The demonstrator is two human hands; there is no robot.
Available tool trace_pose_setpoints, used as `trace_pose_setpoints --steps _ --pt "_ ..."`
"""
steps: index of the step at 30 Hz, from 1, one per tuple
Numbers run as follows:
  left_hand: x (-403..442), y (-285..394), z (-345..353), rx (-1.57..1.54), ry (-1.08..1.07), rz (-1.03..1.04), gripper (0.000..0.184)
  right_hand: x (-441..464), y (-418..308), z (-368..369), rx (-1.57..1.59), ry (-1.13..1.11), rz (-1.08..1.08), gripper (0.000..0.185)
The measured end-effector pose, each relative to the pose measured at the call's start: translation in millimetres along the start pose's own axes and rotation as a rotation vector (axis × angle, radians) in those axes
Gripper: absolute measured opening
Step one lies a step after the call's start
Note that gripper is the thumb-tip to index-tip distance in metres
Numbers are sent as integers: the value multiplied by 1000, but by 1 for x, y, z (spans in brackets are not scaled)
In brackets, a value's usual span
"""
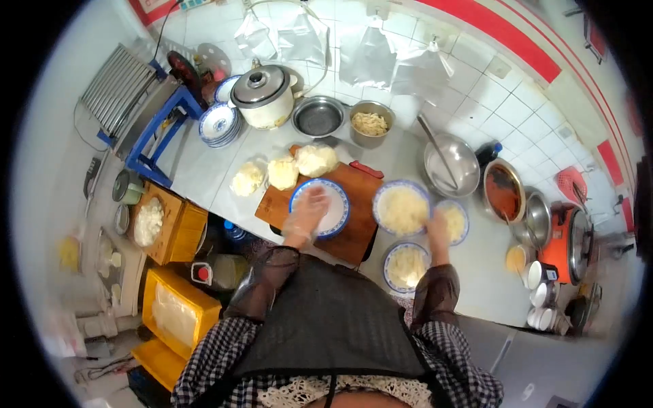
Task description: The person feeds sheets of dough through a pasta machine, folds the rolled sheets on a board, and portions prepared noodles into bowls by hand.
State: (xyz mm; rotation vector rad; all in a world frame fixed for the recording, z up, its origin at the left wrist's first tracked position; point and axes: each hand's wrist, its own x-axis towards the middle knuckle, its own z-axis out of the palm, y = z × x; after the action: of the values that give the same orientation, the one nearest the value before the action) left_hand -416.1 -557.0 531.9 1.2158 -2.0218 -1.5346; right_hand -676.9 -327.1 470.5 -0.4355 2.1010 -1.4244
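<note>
A blue-rimmed white plate (pixel 335 219) lies on the brown cutting board (pixel 360 243); my left hand (pixel 310 209), in a clear glove, is over its left part, with its fingers blurred. My right hand (pixel 439 231) is between three plates of pale shredded food: a larger plate (pixel 403 207), a smaller plate (pixel 454 222) and a lower plate (pixel 407 266). Its fingers are smeared, so what it holds, if anything, cannot be made out. Pale cabbage-like pieces (pixel 316 160) rest at the board's upper left edge. A red-handled knife (pixel 366 169) lies at the board's top.
Along the wall stand a rice cooker (pixel 260 95), a dark pan (pixel 317 117), a pot of pale food (pixel 371 123), a steel bowl (pixel 451 164) and a pot of red sauce (pixel 504 190). Stacked plates (pixel 220 125) are at the left, an orange cooker (pixel 564 241) at the right.
</note>
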Motion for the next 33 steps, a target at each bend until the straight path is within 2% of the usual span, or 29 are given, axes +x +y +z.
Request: trace_pose_setpoints --steps 1,2,3,4,6,7,8,9,10,12,13,14,16,17,19,20,21,22,24,25,26,27,28,29,30,32,33 --pt "2 -2 18 -1 7 -9 53 2 1 3 -105 -30 -113 28" --pt "8 -10 33 -359 -163 -131 53 -4 -12 14 -105 -41 -114 28" --pt "12 -15 42 -717 -331 -246 52 -19 -37 30 44 -143 -116 30" --pt "-6 14 32 -996 -309 -482 54 -29 -57 45 193 -243 -123 32" --pt "-5 -48 16 197 -114 761 60 -31 -74 63 304 -354 -81 34" --pt "-6 -54 2 205 -98 764 60 -31 -81 71 413 -456 -25 36" --pt "-8 -59 -12 343 -84 824 74 -29 -93 78 415 -469 -33 36" --pt "-11 -67 -24 481 -75 875 89 -26 -105 85 603 -557 47 34" --pt "-14 -77 -32 486 -72 863 89 -26 -112 93 791 -638 138 32" --pt "-19 -78 -44 369 -16 874 77 -24 -111 113 777 -702 165 27" --pt "-22 -77 -42 -106 -255 444 71 -20 -109 122 761 -759 185 22" --pt "-30 -58 -42 -620 -259 -17 66 -8 -101 128 759 -768 185 22" --pt "-32 -72 -46 -966 -103 -278 64 15 -81 135 253 -454 -192 17" --pt "-39 -62 -49 -890 -44 -307 62 8 -89 140 248 -464 -189 17" --pt "-32 -74 -34 -874 19 -323 62 -19 -113 162 -453 -317 -732 17" --pt "-26 -88 -25 -851 74 -337 61 -34 -108 180 -460 -347 -739 18" --pt "-6 -122 -20 -370 99 -388 61 -51 -103 199 -464 -373 -745 20" --pt "-8 -122 -18 -372 103 -385 61 -74 -132 209 -605 -589 -783 23" --pt "-13 -108 -11 438 150 22 63 -82 -124 226 -369 -653 -505 19" --pt "-9 -100 -12 407 147 -107 59 -76 -123 226 -372 -655 -509 19" --pt "-6 -89 -14 378 146 -236 56 -68 -125 223 19 -625 -449 15" --pt "-5 -87 -17 164 139 -218 57 -61 -128 217 406 -581 -373 10" --pt "-5 -84 -20 -47 132 -197 57 -48 -133 208 601 -636 -339 6" --pt "-5 -83 -30 -46 135 -200 57 -39 -137 203 694 -576 -268 4" --pt "-5 -85 -46 6 35 -232 51 -32 -139 198 786 -513 -200 3" --pt "-8 -88 -75 109 -164 -290 39 -18 -134 188 771 -462 -128 4" --pt "-12 -82 -84 111 -162 -286 39 -12 -133 185 756 -408 -54 6"
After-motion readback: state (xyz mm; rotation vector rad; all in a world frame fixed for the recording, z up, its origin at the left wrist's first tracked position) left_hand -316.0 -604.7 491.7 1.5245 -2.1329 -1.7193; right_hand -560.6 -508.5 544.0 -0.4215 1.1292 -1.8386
